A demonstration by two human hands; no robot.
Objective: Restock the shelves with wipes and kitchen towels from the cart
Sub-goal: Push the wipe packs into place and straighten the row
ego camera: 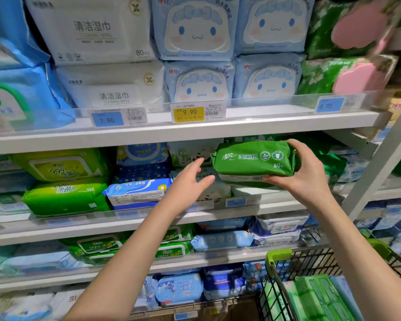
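My right hand [307, 176] grips a dark green pack of wipes [252, 162] by its right end, held level in front of the second shelf [134, 222]. My left hand [191, 179] is open, fingers extended toward the pack's left end, a small gap away from it. Behind the pack sit white panda-print wipe packs [190, 155] and more green packs [331, 162]. The cart [280, 257], with a green handle and a black wire basket, stands at the lower right with green packs [320, 297] inside.
The top shelf [195, 129] carries white, pale-blue cartoon and green-pink wipe packs behind a clear lip with price tags. Lime and blue packs fill the second shelf's left side. Lower shelves hold more packs. A white upright post [380, 163] stands at the right.
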